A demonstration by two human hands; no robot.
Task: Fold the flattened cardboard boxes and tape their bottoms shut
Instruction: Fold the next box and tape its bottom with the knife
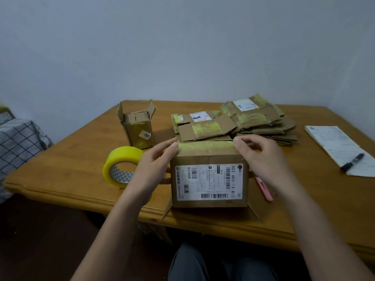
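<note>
- Head view: a brown cardboard box with a white shipping label [209, 175] stands at the near edge of the orange-brown wooden surface [71, 159], its labelled face turned to the camera and its top edge covered in yellowish tape.
- The left hand [154, 159] rests against the box's upper left corner, fingers [172, 146] nearly straight and pressed on the taped edge; they curl round nothing.
- The right hand [261, 157] sits at the upper right corner, its fingers [238, 141] bent over the taped edge (whether they pinch the tape or only press it, I cannot tell).
- Loose flaps stick out from the box's lower left and right sides, near the surface's edge.
- A roll of yellow packing tape [121, 166] stands on edge just left of the left hand.
- A pink utility knife [264, 189] lies right of the box, partly hidden by the right wrist.
- Farther left, a small upright cardboard box with a "203" sticker [139, 126] stands with its top flaps open.
- Beyond the labelled box lies a pile of flattened cardboard boxes [239, 122] with yellow tape remnants.
- At the far right, a white notepad [336, 145] carries a black marker [353, 162].
- A checked grey cloth [18, 142] shows at the left edge.
</note>
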